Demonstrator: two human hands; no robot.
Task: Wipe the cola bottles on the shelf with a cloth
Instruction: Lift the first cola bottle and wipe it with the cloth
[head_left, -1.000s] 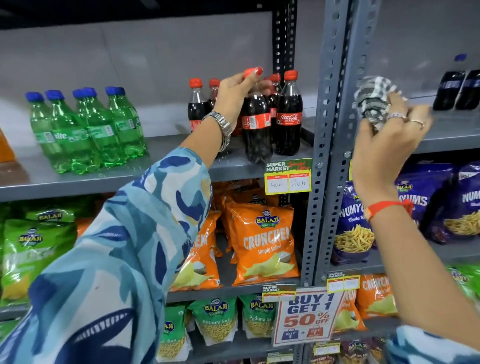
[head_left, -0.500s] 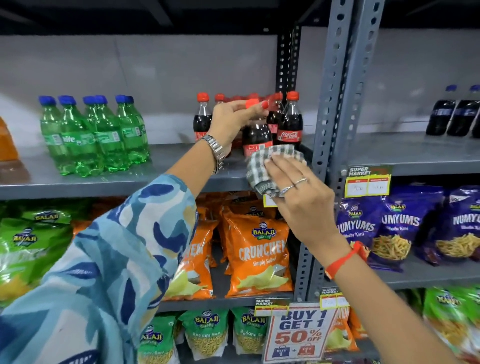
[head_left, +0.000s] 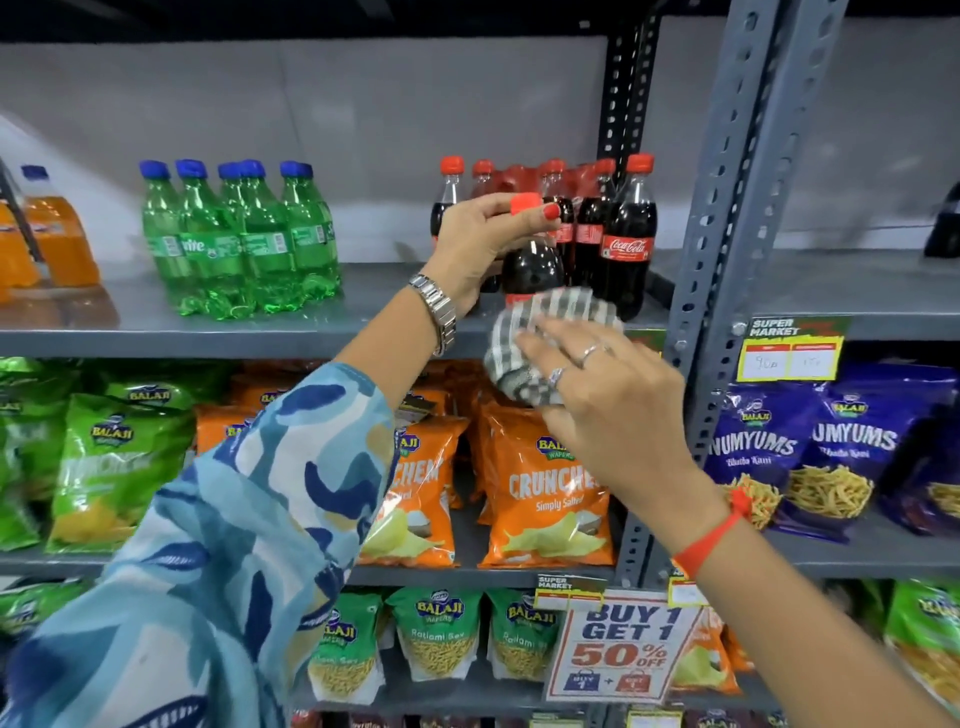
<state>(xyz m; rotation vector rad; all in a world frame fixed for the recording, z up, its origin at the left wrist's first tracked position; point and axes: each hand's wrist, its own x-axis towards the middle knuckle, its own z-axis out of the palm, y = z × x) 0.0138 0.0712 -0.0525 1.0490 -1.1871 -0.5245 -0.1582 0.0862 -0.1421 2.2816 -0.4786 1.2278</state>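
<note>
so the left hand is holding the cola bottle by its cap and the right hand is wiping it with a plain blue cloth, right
Not quite: the cloth is grey-and-white checked, not plain blue, as the head view shows. The rest holds: the left hand holds the cola bottle by its cap, and the right hand presses the cloth against the bottle's lower body.

A second ago the right hand (head_left: 602, 410) was up by the grey upright (head_left: 727, 249), holding the bunched checked cloth (head_left: 540, 343) well clear of the bottles. Half a second ago it had come across to the left and down, with the cloth in front of the held cola bottle (head_left: 530, 265). Now the cloth is pressed flat against the bottle's lower body, covering its label, fingers spread over it. The left hand (head_left: 488, 249), which first gripped the bottle near the shoulder on the shelf (head_left: 260, 332), now pinches it at the red cap, and the bottle sits forward of the other cola bottles (head_left: 623, 244)
</note>
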